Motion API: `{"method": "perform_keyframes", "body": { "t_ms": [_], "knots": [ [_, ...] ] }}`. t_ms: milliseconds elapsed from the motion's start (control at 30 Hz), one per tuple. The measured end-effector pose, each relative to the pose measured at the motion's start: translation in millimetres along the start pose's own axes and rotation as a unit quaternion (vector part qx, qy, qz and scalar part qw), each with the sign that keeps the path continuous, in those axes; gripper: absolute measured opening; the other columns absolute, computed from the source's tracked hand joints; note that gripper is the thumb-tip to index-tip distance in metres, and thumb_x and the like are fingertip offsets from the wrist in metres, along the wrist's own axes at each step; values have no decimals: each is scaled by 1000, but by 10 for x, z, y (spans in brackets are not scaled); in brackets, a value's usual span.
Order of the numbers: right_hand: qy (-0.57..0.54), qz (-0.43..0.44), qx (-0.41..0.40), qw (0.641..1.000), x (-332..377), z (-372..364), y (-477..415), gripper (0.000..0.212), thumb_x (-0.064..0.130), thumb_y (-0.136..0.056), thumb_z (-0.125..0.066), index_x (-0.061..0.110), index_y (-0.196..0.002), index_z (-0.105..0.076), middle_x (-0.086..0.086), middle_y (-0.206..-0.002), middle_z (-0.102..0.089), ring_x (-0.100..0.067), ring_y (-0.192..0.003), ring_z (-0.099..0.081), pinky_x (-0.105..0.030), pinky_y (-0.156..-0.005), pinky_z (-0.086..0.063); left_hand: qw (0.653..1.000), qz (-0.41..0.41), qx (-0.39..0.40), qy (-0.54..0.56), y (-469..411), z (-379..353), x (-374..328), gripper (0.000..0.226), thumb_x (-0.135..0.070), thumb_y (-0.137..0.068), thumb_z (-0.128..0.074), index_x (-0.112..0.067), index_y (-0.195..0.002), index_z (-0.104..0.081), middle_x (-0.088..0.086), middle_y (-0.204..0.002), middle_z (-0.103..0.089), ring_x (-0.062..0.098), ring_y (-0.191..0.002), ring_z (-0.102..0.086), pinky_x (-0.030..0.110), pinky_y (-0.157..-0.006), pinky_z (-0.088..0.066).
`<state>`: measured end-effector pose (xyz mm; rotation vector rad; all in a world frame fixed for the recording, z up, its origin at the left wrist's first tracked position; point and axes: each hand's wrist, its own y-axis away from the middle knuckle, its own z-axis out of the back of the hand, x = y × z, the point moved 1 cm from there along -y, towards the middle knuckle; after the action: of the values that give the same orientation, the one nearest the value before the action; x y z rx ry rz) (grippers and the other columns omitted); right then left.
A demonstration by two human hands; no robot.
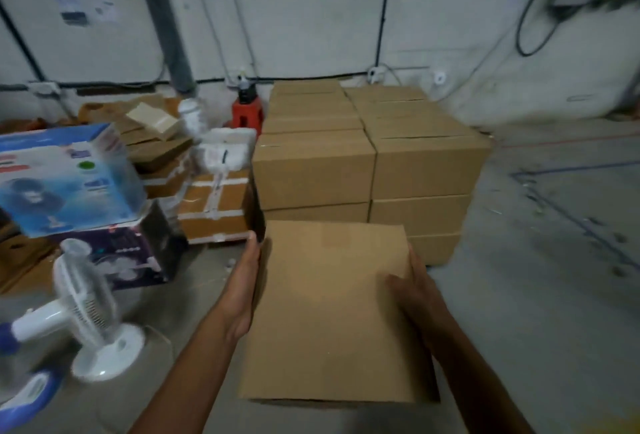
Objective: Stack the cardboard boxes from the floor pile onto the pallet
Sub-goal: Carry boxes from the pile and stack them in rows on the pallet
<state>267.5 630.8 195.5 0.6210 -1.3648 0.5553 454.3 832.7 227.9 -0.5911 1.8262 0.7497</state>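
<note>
Carrying: one plain cardboard box (332, 309), held at 6 o'clock, short of the stacked boxes (363, 163) at 12. Left hand (242, 291) lies flat on its left wall, fingers straight; right hand (415, 291) clasps the right edge, thumb on top. Probably stiff, fairly light, smooth-sided; fingers underneath would be safer. No writing shows on it; the fan carton (69, 177) at 9 is too blurred to read.

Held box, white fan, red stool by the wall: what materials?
held box: brown cardboard, matte, plain unprinted face.
white fan: looks like glossy plastic, with a moulded grille and round base.
red stool: probably plastic, given its uniform saturated colour, but too blurred to be sure.
</note>
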Motion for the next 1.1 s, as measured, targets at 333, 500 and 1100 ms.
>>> {"method": "perform_keyframes", "body": {
  "t_ms": [333,500,1100],
  "knots": [
    [-44,-17,-127,991,-164,1395,-1045,67,15,-94,-68,41,-148,-38,3,-129,-58,-22,-108,-64,-26,-68,-60,982,119,136,-49,-1755,-1620,-49,71,-67,-99,-23,-19,-121,-70,16,-120,-71,31,-111,-68,38,-94,-51],
    [-45,-27,-212,976,-353,2331,-1325,83,41,-76,-81,54,-147,-38,7,-142,-55,-25,-122,-59,-53,-92,-57,965,169,193,-51,-2471,-2658,186,74,-69,-98,-26,-18,-114,-77,19,-124,-69,34,-114,-66,42,-100,-48],
    [-61,-18,-335,940,-501,5883,-2500,80,86,-75,-50,38,-138,-58,14,-137,-60,-11,-129,-55,-41,-105,-45,933,303,155,-117,-4545,-6521,1400,41,-41,-98,-51,-7,-88,-71,14,-70,-73,27,-58,-70,29,-60,-55]
  ]
}}
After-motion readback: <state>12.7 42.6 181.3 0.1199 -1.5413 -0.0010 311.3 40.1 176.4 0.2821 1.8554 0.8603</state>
